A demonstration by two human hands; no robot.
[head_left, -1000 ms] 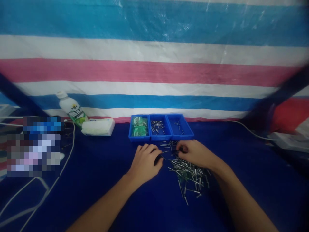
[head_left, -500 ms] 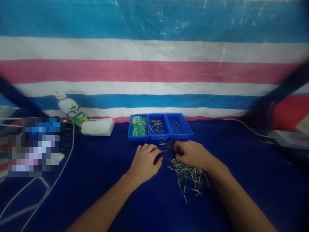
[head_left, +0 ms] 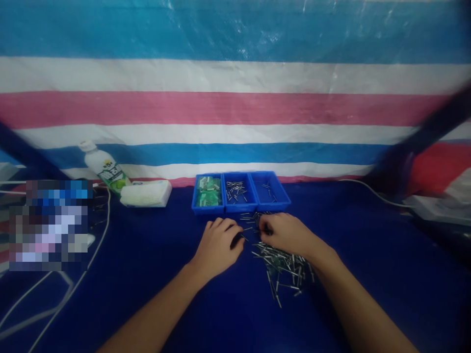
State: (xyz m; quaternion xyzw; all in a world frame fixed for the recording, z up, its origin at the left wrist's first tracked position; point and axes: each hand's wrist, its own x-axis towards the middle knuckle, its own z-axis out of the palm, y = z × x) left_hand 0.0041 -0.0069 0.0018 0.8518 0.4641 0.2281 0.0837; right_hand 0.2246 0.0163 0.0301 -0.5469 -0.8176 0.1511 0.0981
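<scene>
Three joined blue trays stand at the back of the dark blue table. The left tray (head_left: 194, 198) holds green packets, the middle tray (head_left: 239, 208) several short metal pins, the right tray (head_left: 272, 200) a few more. A pile of metal rivets (head_left: 285, 264) lies in front, with something green among them. My left hand (head_left: 222, 245) is left of the pile, fingers curled round a thin metal piece near the thumb. Just below the trays, my right hand (head_left: 283, 230) is closed at the pile's upper edge; what its fingertips hold is hidden.
A white bottle (head_left: 105, 166) leans at the back left beside a white tissue pack (head_left: 146, 193). White cables (head_left: 99, 250) run down the left side, and another cable (head_left: 371, 190) lies at the back right. A striped sheet (head_left: 235, 110) hangs behind.
The whole view has shifted slightly, so things appear a little further left. My right hand has moved slightly left relative to the trays; my left hand has barely moved.
</scene>
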